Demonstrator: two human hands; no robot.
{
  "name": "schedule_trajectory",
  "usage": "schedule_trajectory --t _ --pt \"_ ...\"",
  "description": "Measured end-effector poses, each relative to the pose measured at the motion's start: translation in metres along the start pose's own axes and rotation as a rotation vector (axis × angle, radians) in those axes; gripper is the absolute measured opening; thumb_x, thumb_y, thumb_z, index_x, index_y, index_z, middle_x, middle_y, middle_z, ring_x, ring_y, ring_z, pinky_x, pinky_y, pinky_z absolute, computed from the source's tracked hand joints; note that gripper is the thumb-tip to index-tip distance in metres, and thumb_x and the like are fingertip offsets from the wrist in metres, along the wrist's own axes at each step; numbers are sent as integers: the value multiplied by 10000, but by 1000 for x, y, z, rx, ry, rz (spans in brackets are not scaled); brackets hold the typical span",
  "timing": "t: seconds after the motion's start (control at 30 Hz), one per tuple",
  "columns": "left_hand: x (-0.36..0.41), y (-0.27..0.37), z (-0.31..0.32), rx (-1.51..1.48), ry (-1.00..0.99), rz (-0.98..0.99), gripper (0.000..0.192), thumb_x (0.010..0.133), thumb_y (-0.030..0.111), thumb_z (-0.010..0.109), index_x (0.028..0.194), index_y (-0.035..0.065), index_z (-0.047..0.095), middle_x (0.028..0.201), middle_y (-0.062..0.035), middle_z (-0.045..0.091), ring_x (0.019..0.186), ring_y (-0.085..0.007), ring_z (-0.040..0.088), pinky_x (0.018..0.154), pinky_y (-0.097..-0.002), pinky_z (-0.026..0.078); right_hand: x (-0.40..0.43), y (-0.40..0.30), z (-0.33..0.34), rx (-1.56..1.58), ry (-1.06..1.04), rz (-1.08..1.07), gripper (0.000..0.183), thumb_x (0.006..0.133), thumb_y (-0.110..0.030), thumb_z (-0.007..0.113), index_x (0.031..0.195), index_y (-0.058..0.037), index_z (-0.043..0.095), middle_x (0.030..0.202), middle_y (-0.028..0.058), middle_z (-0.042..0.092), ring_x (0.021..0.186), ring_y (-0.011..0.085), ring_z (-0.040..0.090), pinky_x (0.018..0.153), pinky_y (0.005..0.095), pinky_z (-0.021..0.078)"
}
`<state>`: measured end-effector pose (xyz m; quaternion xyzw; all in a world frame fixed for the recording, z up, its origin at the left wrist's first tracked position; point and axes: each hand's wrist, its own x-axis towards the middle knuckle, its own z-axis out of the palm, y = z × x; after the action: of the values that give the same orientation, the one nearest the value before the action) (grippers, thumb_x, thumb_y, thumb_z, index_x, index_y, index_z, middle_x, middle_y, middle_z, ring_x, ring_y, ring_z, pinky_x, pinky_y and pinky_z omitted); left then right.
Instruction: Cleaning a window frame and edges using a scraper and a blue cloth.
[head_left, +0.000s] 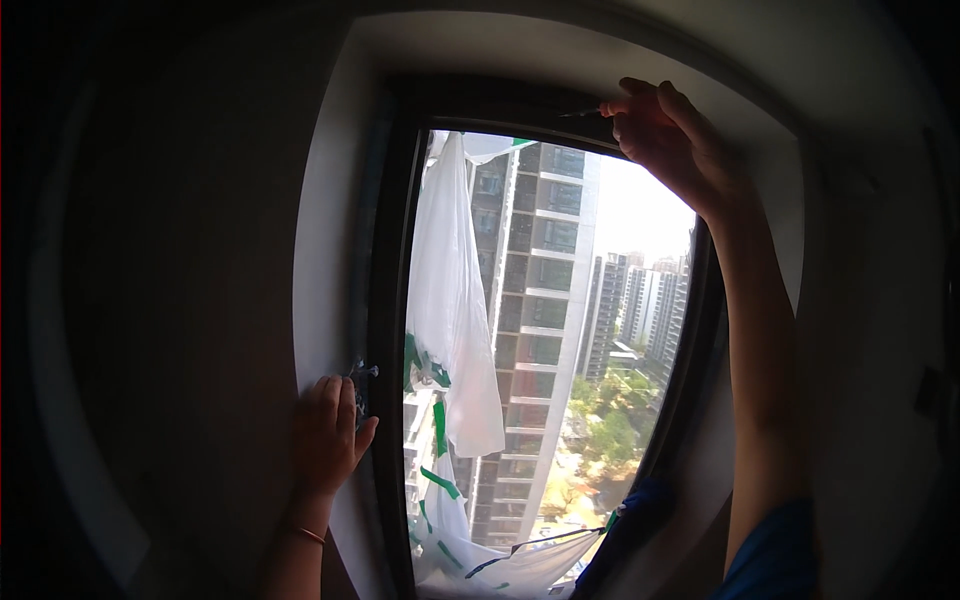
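High at the upper right, my right hand grips the reddish handle of a slim hand tool. Its thin pointed tip reaches left, close to the top rail of the dark window frame; whether it touches is too dark to tell. My left hand lies on the left window reveal, fingers up and thumb apart. Beside its fingers, a shiny crumpled piece of clear plastic sits against the reveal by the frame; I see no firm grip on it.
White plastic sheeting with strips of green tape hangs in the window opening and sags across its bottom. A dark blue bundle lies at the lower right of the frame. Tall buildings and trees stand far below outside.
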<state>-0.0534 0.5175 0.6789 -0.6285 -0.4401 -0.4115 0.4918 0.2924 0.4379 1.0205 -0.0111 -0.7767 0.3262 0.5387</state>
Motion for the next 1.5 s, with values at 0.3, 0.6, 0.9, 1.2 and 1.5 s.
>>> schedule_trajectory --t 0.3,0.6,0.9,1.2,1.5 --pt "-6 -2 6 -11 17 -19 554 896 371 592 1264 -26 473 1257 -182 465 1180 -346 468 1004 -468 391 25 2 -3 -1609 198 28 546 778 -419 747 1194 -119 560 884 133 651 604 181 664 547 276 549" --pt "-7 -5 14 -79 37 -10 564 906 378 574 1279 -26 451 1263 -189 457 1174 -350 468 1004 -468 385 74 -8 14 -1450 254 -236 385 745 -388 772 901 -69 625 781 74 676 749 187 682 658 299 567" --pt "-3 -1 7 -42 12 -13 538 916 383 558 1254 -29 481 1260 -183 461 1174 -335 470 1003 -462 392 143 51 -12 -1406 214 -479 406 759 -283 752 1050 -34 618 775 87 693 639 162 687 645 273 572" --pt "-9 -3 14 -29 12 -34 589 896 375 590 1309 -15 436 1289 -187 456 1191 -340 465 1003 -465 390 110 49 -57 -1696 310 -788 288 748 -264 731 975 -125 621 867 82 688 831 278 673 743 369 544" --pt "-2 -2 3 2 16 2 536 912 396 559 1230 -32 507 1229 -178 492 1142 -343 494 978 -458 414 33 -8 -132 -2005 569 -639 282 742 -216 724 982 -108 621 911 107 681 859 298 664 755 390 539"
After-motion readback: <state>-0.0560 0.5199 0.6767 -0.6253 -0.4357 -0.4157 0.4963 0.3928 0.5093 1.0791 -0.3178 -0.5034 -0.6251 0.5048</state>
